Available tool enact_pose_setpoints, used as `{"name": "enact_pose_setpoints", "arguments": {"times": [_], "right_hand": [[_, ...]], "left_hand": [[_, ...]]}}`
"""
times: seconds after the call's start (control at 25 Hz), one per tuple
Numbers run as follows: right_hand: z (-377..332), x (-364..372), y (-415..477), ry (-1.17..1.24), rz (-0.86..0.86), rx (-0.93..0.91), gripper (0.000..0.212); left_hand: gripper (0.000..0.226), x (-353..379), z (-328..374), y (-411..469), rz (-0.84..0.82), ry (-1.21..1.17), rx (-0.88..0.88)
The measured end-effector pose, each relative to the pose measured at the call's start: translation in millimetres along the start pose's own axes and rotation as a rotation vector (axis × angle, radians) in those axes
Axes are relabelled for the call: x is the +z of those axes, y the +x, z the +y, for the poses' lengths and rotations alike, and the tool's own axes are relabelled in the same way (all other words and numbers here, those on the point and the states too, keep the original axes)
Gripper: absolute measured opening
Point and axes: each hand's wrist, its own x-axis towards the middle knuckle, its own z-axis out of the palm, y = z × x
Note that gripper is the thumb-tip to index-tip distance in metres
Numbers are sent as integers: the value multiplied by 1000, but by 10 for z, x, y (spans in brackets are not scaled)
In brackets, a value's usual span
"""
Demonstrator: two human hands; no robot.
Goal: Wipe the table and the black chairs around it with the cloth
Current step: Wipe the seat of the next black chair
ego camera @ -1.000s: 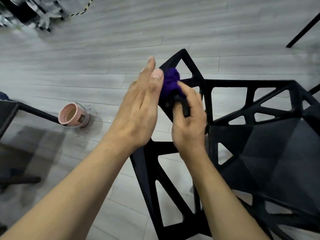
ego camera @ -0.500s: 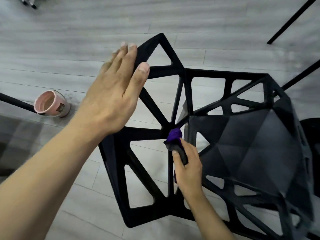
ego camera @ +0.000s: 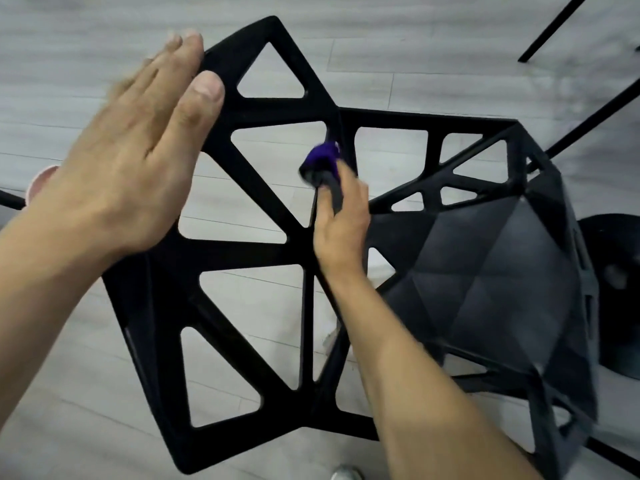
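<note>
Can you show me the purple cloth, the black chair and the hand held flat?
Bunched purple cloth (ego camera: 323, 154): head view, on its bunched top.
Black plastic lattice chair (ego camera: 280, 110): head view, on a backrest bar.
Left hand (ego camera: 128, 161): head view, on its back.

Floor (ego camera: 381, 46): pale grey wood-look planks, all across the background.
Pink cup (ego camera: 40, 181): left edge, mostly hidden, on the floor.
Black bar (ego camera: 10, 202): thin, just beside the cup.
Shoe toe (ego camera: 346, 474): light-coloured, bottom edge.
Round dark base (ego camera: 616, 289): right edge, blurred.
</note>
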Motion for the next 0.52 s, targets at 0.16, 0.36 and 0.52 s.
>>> {"name": "enact_pose_setpoints", "arguments": {"times": [0.16,0.36,0.52], "right_hand": [[309,-444,-641,-139,-270,-16,41],[833,-991,69,-626,-111,16,48],[1022,-628,557,-949,-290,-287,44]], "left_hand": [[79,18,-2,30,8,-11,56],[59,551,451,-217,-70,399,281],[68,1512,394,-364,-552,739,24]]}}
